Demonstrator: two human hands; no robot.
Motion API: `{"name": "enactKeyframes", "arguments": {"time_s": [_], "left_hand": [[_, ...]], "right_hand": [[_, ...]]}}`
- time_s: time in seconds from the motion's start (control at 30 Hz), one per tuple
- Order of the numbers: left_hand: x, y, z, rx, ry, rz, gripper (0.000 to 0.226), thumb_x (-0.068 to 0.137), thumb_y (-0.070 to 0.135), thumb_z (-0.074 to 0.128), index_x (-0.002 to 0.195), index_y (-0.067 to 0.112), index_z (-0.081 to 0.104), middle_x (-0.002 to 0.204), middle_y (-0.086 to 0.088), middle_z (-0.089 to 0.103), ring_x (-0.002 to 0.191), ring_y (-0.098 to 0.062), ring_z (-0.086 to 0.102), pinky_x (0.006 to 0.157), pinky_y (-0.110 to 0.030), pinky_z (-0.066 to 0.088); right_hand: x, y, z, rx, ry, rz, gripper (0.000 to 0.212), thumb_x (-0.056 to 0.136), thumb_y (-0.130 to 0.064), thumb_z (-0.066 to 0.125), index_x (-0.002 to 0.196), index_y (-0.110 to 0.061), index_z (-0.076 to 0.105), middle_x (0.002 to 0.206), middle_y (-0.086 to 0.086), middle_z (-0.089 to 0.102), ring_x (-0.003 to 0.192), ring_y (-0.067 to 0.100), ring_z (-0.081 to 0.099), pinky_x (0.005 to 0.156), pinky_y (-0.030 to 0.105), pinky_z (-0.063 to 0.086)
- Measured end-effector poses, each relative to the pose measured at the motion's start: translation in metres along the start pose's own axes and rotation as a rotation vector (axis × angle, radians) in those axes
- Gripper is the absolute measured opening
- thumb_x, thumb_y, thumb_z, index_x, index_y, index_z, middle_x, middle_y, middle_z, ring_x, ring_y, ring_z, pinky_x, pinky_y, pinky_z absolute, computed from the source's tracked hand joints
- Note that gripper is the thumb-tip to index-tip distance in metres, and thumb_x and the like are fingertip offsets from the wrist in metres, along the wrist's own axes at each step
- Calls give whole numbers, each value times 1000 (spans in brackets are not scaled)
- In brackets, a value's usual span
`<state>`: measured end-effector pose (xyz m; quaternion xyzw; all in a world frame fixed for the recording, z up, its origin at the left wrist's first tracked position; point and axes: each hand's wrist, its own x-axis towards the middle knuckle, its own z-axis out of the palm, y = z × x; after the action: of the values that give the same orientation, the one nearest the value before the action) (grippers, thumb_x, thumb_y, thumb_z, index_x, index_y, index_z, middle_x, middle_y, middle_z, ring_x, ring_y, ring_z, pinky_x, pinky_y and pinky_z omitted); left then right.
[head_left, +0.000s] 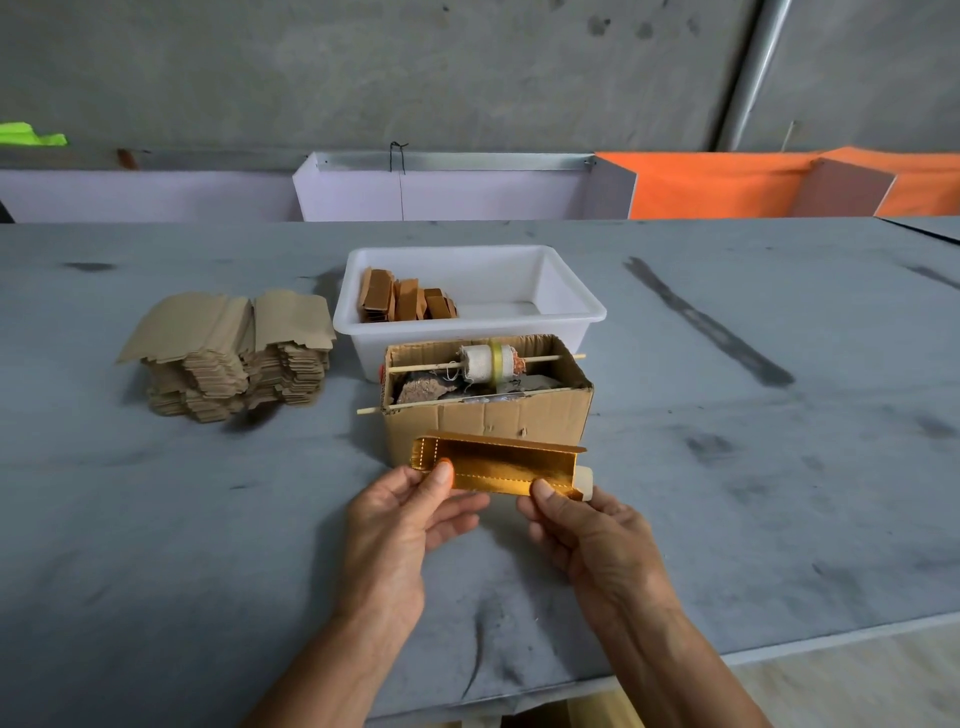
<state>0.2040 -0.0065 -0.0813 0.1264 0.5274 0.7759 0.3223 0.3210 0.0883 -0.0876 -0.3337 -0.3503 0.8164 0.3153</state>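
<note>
A flat gold-lined cardboard box blank (498, 465), partly folded into a trough, is held above the grey table just in front of a brown cardboard box (488, 415). My left hand (400, 525) pinches its left end, thumb on the gold face. My right hand (587, 535) pinches its right end, thumb on the lower edge. A pale flap sticks out past the right thumb.
The brown box holds a tape roll (491, 364) on a wooden stick. Behind it stands a white plastic tub (571, 306) with several folded brown boxes (402, 301). A stack of flat tan blanks (228, 353) lies to the left. The table's front edge (779, 654) runs near my arms.
</note>
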Motion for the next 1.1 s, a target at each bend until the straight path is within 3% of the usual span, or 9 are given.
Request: {"name": "enactKeyframes", "arguments": {"time_s": [0.23,0.33,0.47,0.57,0.67,0.73,0.9,1.1], "left_hand": [[2,-2,0,-16,-21,15,11,82,15,62,82,4,61,75,-16,72,69,-29,71,52,-25,55],[1,-4,-1,68,-6,57,18,68,6,73,85,5,66,76,-12,73,66,-24,71,51,-24,54],[3,-3,-2,136,-20,116,18,72,-7,70,79,9,67,69,-4,72,61,-14,68,49,-21,52],[4,0,-7,212,-70,171,24,72,-7,70,71,17,69,68,-2,71,56,-12,64,49,-20,50],[5,3,-12,313,-132,267,29,72,-9,70,69,20,71,70,-6,71,52,-15,62,50,-19,49],[5,5,-15,344,-172,325,26,74,-10,69,74,16,72,71,-11,71,57,-18,66,52,-19,50],[5,6,-19,298,-252,332,34,74,-17,65,84,15,73,82,-14,71,67,-29,70,58,-24,54],[5,15,-25,339,-380,302,24,58,8,84,80,14,75,115,-3,65,93,-15,67,74,-20,52]], "right_hand": [[1,-1,2,-32,11,-52,27,61,-4,71,88,1,68,70,13,71,62,17,70,49,20,53],[-1,-3,1,-64,-5,-64,23,65,-2,71,88,-2,69,72,13,71,62,17,70,50,20,53],[-3,-5,0,-208,8,-123,26,55,-14,77,80,-14,71,61,3,65,58,13,60,60,26,43],[-4,-11,0,-170,-40,-145,47,52,-13,78,96,-16,65,59,0,60,55,12,59,52,23,41],[-6,-15,-3,-117,-141,-156,36,50,-12,80,83,-18,66,67,2,65,61,15,66,50,19,47],[-6,-16,-5,-112,-197,-166,28,49,-13,81,73,-17,67,76,6,68,68,18,67,55,20,50],[-6,-15,-12,-168,-253,-251,24,50,-10,81,71,-15,70,94,11,70,80,22,64,68,22,53],[-5,-14,-18,-311,-262,-358,19,52,-4,78,66,-15,72,94,4,70,80,12,64,63,19,51]]}}
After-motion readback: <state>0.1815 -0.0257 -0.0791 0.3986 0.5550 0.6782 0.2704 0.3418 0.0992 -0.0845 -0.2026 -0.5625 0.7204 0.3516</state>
